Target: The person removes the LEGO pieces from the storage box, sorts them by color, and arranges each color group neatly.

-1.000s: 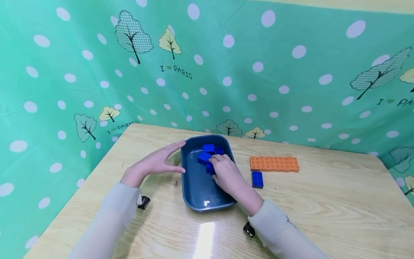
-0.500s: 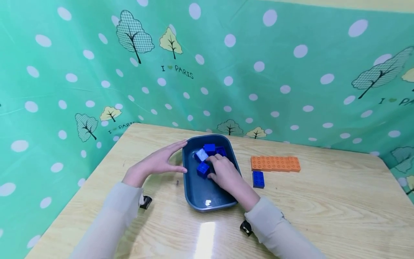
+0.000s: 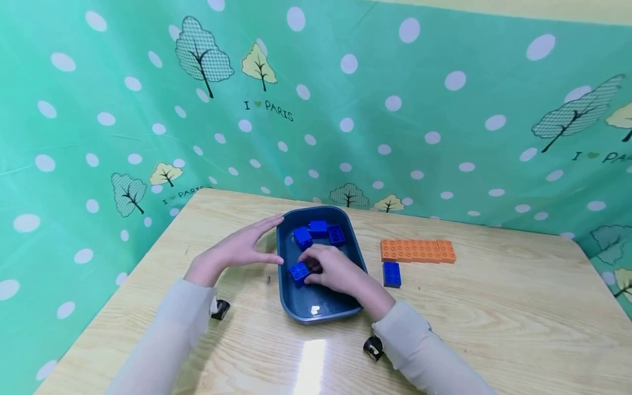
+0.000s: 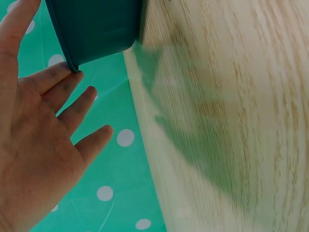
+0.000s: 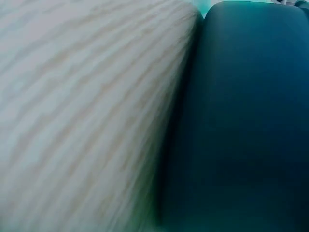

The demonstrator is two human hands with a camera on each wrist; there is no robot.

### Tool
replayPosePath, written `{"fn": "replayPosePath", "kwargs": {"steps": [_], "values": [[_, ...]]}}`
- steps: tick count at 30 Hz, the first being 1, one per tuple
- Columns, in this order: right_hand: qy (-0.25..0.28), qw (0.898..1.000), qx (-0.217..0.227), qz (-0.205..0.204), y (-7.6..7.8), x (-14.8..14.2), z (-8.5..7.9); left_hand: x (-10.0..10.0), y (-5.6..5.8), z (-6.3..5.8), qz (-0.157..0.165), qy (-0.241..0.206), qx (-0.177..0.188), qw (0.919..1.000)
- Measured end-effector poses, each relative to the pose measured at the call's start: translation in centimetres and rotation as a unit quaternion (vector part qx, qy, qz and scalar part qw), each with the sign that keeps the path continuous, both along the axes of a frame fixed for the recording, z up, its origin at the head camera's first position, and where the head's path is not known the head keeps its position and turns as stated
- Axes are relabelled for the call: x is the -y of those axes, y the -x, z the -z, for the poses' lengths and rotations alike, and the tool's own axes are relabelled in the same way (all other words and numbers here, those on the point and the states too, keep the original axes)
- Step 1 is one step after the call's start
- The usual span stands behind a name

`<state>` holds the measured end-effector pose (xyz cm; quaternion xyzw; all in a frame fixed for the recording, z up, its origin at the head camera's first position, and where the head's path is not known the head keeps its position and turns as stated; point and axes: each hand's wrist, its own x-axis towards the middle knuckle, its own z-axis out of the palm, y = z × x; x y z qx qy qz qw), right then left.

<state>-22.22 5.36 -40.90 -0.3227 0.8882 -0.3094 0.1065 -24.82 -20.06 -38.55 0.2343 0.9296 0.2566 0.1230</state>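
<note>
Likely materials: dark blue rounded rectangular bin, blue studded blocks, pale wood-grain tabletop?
Dark blue rounded rectangular bin: probably glossy plastic; bright highlight on its floor.
Blue studded blocks: likely smooth moulded plastic; crisp edges, regular studs.
Pale wood-grain tabletop: wood or laminate, can't tell which; glossy, visible grain and reflection.

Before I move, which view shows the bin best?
The head view: it looks down into the bin, showing most of its rim and the blue bricks inside, though the right hand covers part. The left wrist view shows only its outside and a bit of rim; the right wrist view, only a dark, blurred side.
</note>
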Motion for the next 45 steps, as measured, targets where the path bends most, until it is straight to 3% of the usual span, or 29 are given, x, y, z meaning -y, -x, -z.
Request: {"fn": "replayPosePath", "kwargs": {"steps": [6,10,16,24,35,45], "values": [[0.064,0.997,0.027,0.027,-0.1,-0.2,0.1,0.0,0.2,0.5,0.007,0.007,0.000,0.9999],[0.110,0.992,0.042,0.047,-0.3,-1.2,-1.1,0.1,0.1,0.6,0.004,0.006,0.000,1.0000],[0.122,0.987,0.049,0.098,-0.5,-4.9,-3.1,0.0,0.3,0.0,0.001,0.013,-0.006,0.9999],[0.143,0.974,0.040,0.171,-0.4,-11.2,-3.7,0.1,0.6,-0.2,0.010,0.017,-0.014,0.9997],[0.091,0.970,0.014,0.225,-1.2,-16.6,-4.0,-0.1,0.6,0.1,0.008,0.009,-0.005,0.9999],[0.036,0.969,0.014,0.245,-2.5,-20.1,-2.4,-0.1,0.7,0.0,0.010,0.010,-0.003,0.9999]]}}
